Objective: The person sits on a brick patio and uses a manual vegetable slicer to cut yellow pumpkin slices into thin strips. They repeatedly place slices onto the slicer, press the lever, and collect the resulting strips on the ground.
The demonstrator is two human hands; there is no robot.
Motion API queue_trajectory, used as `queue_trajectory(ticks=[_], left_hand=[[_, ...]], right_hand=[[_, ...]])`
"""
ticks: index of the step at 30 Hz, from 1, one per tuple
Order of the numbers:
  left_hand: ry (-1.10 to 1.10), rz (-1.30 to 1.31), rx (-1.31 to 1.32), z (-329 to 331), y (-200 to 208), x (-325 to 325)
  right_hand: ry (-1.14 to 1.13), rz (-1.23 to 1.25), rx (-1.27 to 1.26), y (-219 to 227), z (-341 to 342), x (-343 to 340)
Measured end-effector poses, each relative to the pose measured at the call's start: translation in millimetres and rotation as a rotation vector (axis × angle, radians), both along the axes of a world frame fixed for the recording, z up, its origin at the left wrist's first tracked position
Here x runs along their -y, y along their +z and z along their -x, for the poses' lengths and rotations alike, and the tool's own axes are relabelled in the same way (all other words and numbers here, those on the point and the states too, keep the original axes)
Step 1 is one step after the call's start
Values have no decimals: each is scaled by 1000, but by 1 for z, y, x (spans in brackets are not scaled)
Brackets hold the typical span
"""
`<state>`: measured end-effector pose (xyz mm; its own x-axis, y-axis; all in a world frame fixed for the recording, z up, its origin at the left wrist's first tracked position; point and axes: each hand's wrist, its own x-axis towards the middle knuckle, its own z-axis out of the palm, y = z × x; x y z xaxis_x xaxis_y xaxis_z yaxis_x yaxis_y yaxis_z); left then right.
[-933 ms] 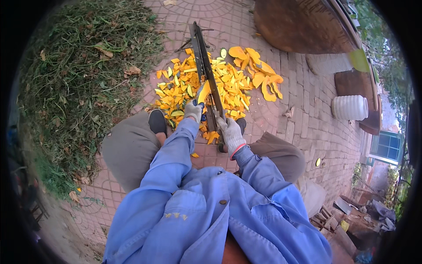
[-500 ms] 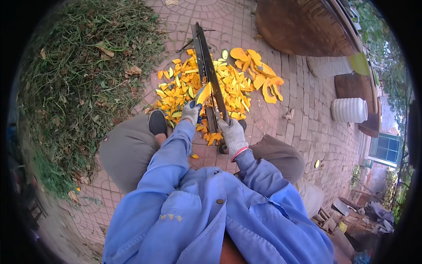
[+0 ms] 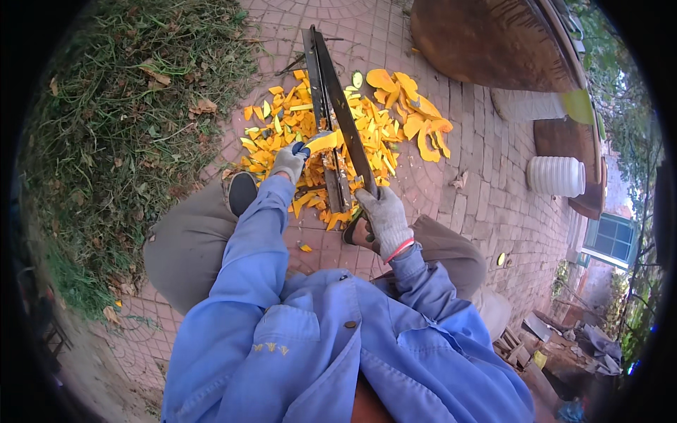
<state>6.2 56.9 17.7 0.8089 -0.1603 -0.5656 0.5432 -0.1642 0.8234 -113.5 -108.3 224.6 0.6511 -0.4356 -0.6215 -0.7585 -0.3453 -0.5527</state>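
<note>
My gloved left hand [image 3: 288,162] holds a yellow-orange pumpkin piece [image 3: 322,142] against the long dark lever blade [image 3: 342,106] of a floor cutter. My gloved right hand [image 3: 384,217] grips the near end of that blade, which is raised at a slant over its metal base [image 3: 333,187]. A heap of orange and yellow slices [image 3: 367,123] lies on the brick paving on both sides of the cutter. Blue sleeves cover both my forearms, and my knees rest on either side of the cutter.
A grass patch [image 3: 134,106] borders the red brick paving [image 3: 486,190] on the left. A large rusty brown basin [image 3: 493,42] stands at the upper right, with a white ribbed container [image 3: 557,176] beyond. Scrap wood and debris [image 3: 557,338] lie at the lower right.
My left hand has drawn the pumpkin piece a little further under the blade. My right hand has kept its hold on the blade's handle end.
</note>
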Motion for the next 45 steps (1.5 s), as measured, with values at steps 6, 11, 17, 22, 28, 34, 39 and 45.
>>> queue_trajectory(ticks=[6,11,17,22,28,34,39,45], left_hand=[[-21,-74,9,-3,-4,14],[107,81,-39,-4,6,7],[-73,-199,24,-10,32,25],[30,-101,87,-10,-6,15],[-163,-196,57,-13,47,23],[-58,-110,47,-15,5,31],[-106,-131,61,-13,23,27],[-97,-97,-15,-24,28,39]], right_hand=[[32,-3,178,-108,30,-6],[18,100,73,-50,15,-7],[73,155,251,-102,34,10],[53,118,74,-74,21,-16],[40,168,113,-68,25,-4],[58,157,91,-82,24,-11],[56,129,64,-41,16,-3],[34,99,87,-101,24,-10]])
